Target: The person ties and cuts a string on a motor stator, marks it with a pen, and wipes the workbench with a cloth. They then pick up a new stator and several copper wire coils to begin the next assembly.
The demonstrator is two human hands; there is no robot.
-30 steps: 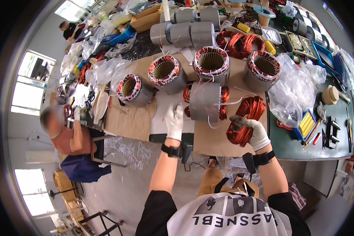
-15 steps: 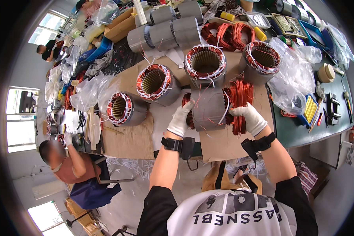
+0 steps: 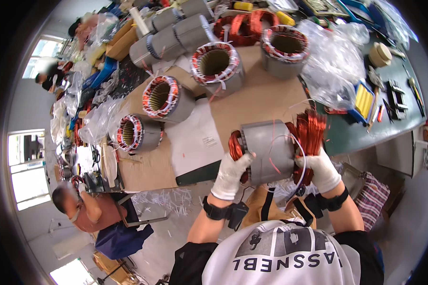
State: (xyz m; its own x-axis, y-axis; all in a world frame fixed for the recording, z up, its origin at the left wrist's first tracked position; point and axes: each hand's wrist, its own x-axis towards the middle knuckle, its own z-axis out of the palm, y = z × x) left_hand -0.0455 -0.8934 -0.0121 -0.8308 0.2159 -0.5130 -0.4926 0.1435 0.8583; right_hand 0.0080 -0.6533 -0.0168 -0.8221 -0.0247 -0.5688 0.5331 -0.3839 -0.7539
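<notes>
A grey motor stator point(image 3: 272, 156) lies on its side between my hands at the table's front edge. My gloved left hand point(image 3: 232, 176) grips its left end, thumb beside a short bulge of copper winding point(image 3: 235, 145). At the other end, my gloved right hand point(image 3: 321, 172) is closed around the base of a long bundle of red copper wire point(image 3: 311, 128) that sticks out from the bore. A white sleeved lead point(image 3: 297, 142) loops over the stator's right side. The right fingers are partly hidden behind the wire.
Several upright stators with laced coils, including a near-left one point(image 3: 150, 135), stand on the cardboard point(image 3: 252, 102). Bare stator cores point(image 3: 176, 38) and copper coils point(image 3: 247, 27) lie behind. Plastic bags point(image 3: 333, 66) and a blue tray point(image 3: 364, 102) are at right. A co-worker point(image 3: 88, 209) sits at left.
Both hands have brought the stator with its copper wire toward me, from the cardboard to the table's front edge. My view has shifted, and the paper sheet shows more fully.
</notes>
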